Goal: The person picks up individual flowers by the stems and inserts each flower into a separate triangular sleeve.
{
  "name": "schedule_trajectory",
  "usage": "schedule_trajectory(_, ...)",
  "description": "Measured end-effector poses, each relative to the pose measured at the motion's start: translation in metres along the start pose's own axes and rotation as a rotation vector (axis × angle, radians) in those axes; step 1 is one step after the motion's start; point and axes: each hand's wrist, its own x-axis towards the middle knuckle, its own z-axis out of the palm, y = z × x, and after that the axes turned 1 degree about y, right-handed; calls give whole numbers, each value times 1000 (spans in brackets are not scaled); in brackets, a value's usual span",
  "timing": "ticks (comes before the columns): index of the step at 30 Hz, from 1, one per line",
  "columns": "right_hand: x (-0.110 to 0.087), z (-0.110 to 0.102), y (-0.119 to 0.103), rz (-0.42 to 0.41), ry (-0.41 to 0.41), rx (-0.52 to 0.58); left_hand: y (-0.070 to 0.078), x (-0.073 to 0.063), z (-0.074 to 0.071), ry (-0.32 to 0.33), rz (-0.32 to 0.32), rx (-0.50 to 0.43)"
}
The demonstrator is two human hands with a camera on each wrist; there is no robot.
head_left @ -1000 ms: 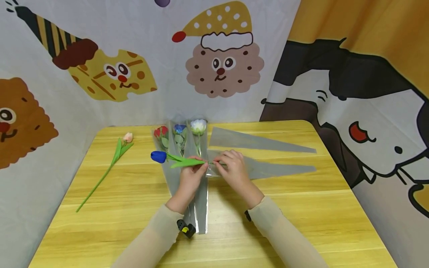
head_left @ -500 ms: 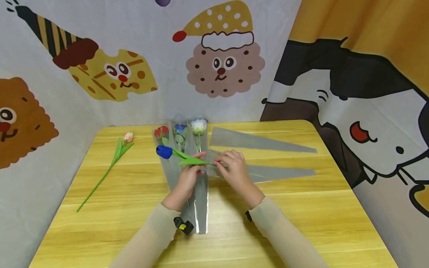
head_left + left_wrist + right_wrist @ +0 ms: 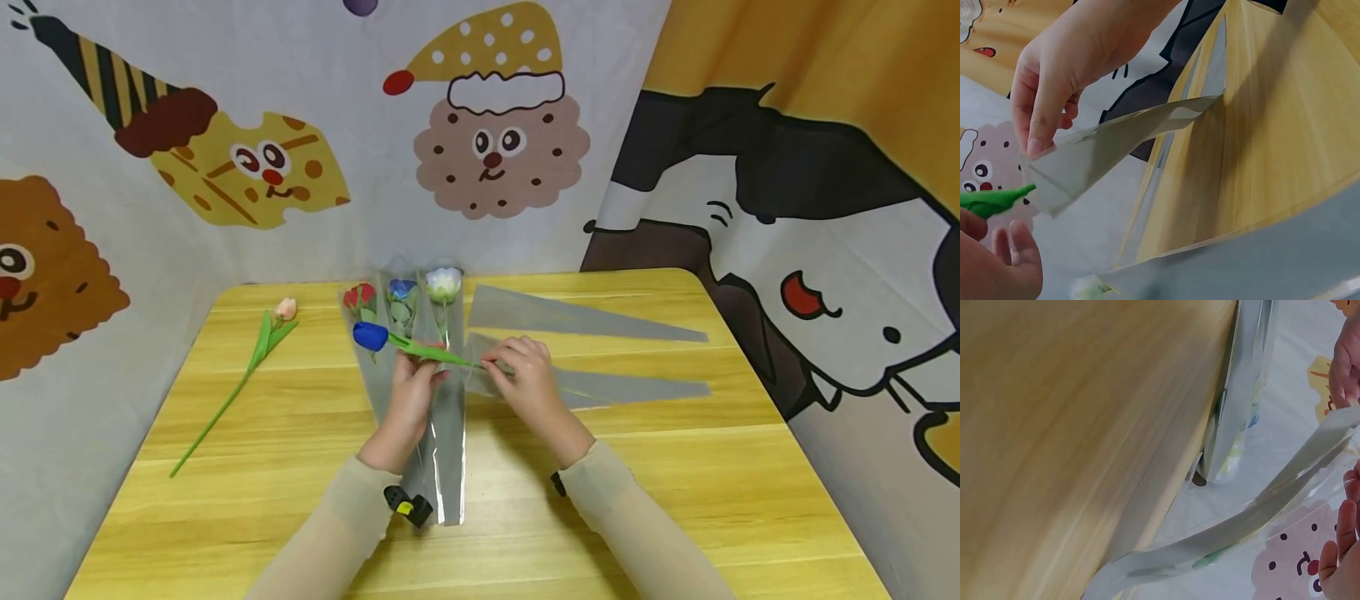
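A blue tulip [image 3: 371, 336] with green leaves lies crosswise over the wrapped flowers, its bloom to the left. My left hand [image 3: 405, 398] holds it by the leaves, which partly hide the fingers. With thumb and fingertips, my right hand [image 3: 531, 379] pinches the mouth of a clear grey flower sleeve [image 3: 637, 387], whose narrow end points right. In the left wrist view, the green leaf tip [image 3: 1027, 189] is at the mouth of the sleeve [image 3: 1085, 169]. Some green shows through the sleeve [image 3: 1254, 519] in the right wrist view.
Left of the hands are sleeved flowers: a red rose [image 3: 360, 296], a blue flower [image 3: 402, 290] and a white flower [image 3: 444, 285]. A flat grey sleeve [image 3: 577, 313] lies behind. A pink tulip [image 3: 285, 309] rests at the left of the wooden table [image 3: 675, 500].
The blue tulip has shifted right and slightly away from me, stem toward the sleeve. My left hand has moved back a little to the left. The right hand stays nearly still, pinching the sleeve.
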Motion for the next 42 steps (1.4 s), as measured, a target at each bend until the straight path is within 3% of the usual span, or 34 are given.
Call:
schedule_trajectory(5,0,0,-1,2,-4,3,2,1,1,58,19,36)
schedule_trajectory(15,0,0,0,7,9,5,6,0,2,69,28,-127)
schedule_trajectory(25,1,-2,0,4,0,3,8,2,-1,200,120,-117)
schedule_trajectory(32,2,-4,-1,9,-5,0,10,4,-7,246,127,-93)
schedule_trajectory(37,2,-3,0,13,-10,9,13,4,-11,258,119,-142)
schedule_trajectory(42,1,-2,0,9,-5,19,14,3,-14,213,97,-173)
